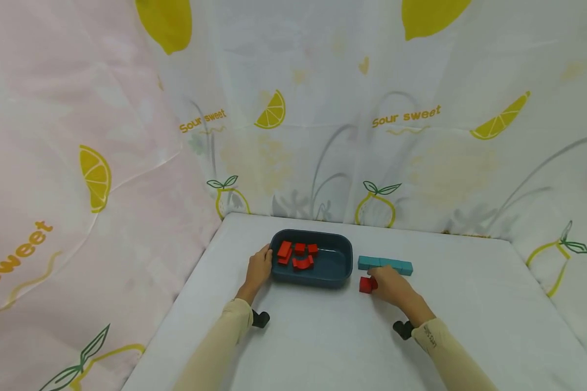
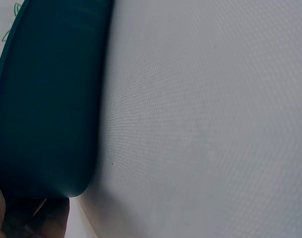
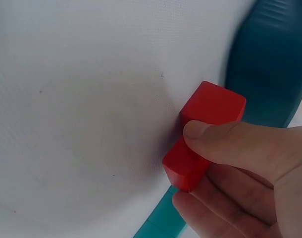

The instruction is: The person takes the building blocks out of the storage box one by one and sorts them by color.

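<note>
A dark blue tray (image 1: 323, 281) holds several red blocks (image 1: 303, 263), one of them arched. My left hand (image 1: 259, 269) grips its left end; in the left wrist view, fingers (image 2: 54, 218) lie against that end beside the tray wall (image 2: 47, 99). To the right of the tray, my right hand (image 1: 391, 285) pinches a red block (image 3: 185, 163) between thumb and fingers. A second red block (image 3: 213, 104) adjoins it on the tray side; whether the two touch is hard to tell behind the thumb.
Just behind my right hand lies a straight row of teal blocks (image 1: 385, 264). Everything stands on a white-covered table (image 1: 323, 336). Lemon-printed cloth (image 1: 303, 163) hangs along the table's back and left side.
</note>
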Action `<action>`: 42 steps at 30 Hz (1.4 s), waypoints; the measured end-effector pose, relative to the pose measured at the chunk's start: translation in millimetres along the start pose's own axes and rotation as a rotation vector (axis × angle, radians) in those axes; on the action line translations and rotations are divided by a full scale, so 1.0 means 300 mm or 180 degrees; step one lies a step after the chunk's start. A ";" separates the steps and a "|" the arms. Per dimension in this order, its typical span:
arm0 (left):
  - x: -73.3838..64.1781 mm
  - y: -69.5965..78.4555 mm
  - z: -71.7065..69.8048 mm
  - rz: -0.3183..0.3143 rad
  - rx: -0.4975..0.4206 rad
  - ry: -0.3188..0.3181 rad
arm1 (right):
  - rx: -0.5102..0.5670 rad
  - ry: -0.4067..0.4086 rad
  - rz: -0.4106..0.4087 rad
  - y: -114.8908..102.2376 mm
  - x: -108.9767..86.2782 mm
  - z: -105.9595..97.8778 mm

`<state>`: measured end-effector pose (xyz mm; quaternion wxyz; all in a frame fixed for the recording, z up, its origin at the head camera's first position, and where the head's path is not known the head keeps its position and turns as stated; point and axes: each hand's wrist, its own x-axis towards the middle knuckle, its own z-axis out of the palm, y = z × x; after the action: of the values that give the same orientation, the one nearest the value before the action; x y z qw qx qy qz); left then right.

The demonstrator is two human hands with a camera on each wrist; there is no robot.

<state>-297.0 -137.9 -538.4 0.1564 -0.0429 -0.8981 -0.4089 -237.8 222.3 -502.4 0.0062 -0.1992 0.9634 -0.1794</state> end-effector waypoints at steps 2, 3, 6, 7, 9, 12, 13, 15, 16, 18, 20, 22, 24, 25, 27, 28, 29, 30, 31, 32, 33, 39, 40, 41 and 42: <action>0.001 -0.003 0.001 0.0004 0.0016 0.0000 | -0.0009 0.0003 -0.0015 -0.001 0.002 0.002; 0.000 -0.004 0.001 0.0009 0.0025 -0.0001 | -0.0013 0.0007 -0.0019 -0.001 0.002 0.003; 0.001 -0.004 0.000 0.0001 0.0021 0.0000 | -0.0012 -0.0013 -0.0012 -0.003 0.005 0.006; 0.002 -0.004 0.000 0.0006 0.0026 0.0001 | -0.0010 -0.0026 0.0002 -0.004 0.006 0.006; 0.000 -0.003 -0.001 0.0020 0.0004 0.0008 | -0.0008 -0.0064 0.0038 -0.006 0.008 0.007; -0.001 -0.002 -0.001 0.0041 -0.0011 0.0015 | -0.0020 -0.0145 0.0125 -0.010 0.009 0.008; -0.001 -0.003 -0.001 0.0041 -0.0021 0.0012 | -0.0021 -0.0168 0.0150 -0.011 0.009 0.010; -0.001 -0.004 0.000 0.0043 -0.0029 0.0006 | -0.0028 -0.0192 0.0167 -0.012 0.009 0.013; -0.001 -0.004 0.001 0.0049 -0.0018 0.0002 | -0.0028 -0.0194 0.0168 -0.012 0.009 0.015; -0.001 -0.003 0.000 0.0029 -0.0031 -0.0010 | -0.0023 -0.0174 0.0139 -0.013 0.008 0.018; 0.000 -0.002 -0.002 0.0012 -0.0044 -0.0018 | -0.0010 -0.0155 0.0113 -0.014 0.009 0.020; -0.001 0.000 -0.003 -0.0019 -0.0052 -0.0023 | 0.0007 -0.0146 0.0097 -0.014 0.009 0.022; 0.000 0.001 -0.004 -0.0041 -0.0060 -0.0022 | 0.0015 -0.0159 0.0104 -0.015 0.010 0.023; 0.001 0.001 -0.004 -0.0051 -0.0063 -0.0025 | 0.0010 -0.0175 0.0122 -0.014 0.011 0.022; 0.003 0.000 -0.001 -0.0072 -0.0069 -0.0049 | 0.0036 -0.0228 0.0203 -0.016 0.011 0.016; 0.005 0.000 -0.001 -0.0085 -0.0066 -0.0060 | 0.0066 -0.0268 0.0262 -0.016 0.011 0.010; 0.006 0.000 -0.001 -0.0095 -0.0066 -0.0073 | 0.0095 -0.0303 0.0293 -0.017 0.013 0.004; 0.007 0.000 -0.001 -0.0107 -0.0064 -0.0082 | 0.0117 -0.0320 0.0296 -0.019 0.015 -0.005; 0.008 0.000 -0.001 -0.0114 -0.0059 -0.0090 | 0.0128 -0.0348 0.0319 -0.023 0.019 -0.015; 0.008 -0.001 -0.002 -0.0112 -0.0056 -0.0087 | 0.0141 -0.0367 0.0327 -0.029 0.022 -0.028; 0.006 -0.001 -0.002 -0.0105 -0.0048 -0.0072 | 0.0158 -0.0378 0.0320 -0.036 0.028 -0.042; 0.000 0.006 -0.004 -0.0093 -0.0035 -0.0026 | 0.0101 -0.0164 0.0041 -0.087 0.084 -0.109; 0.000 0.009 -0.004 -0.0106 -0.0034 -0.0040 | 0.0077 -0.0124 -0.0019 -0.095 0.096 -0.115; 0.000 0.011 -0.005 -0.0121 -0.0037 -0.0055 | 0.0056 -0.0087 -0.0085 -0.103 0.108 -0.120; 0.000 0.013 -0.004 -0.0137 -0.0048 -0.0070 | 0.0036 -0.0081 -0.0135 -0.112 0.120 -0.124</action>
<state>-295.8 -136.3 -534.7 0.1374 -0.0293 -0.8973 -0.4184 -261.1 192.6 -453.7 0.0159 -0.2218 0.9578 -0.1823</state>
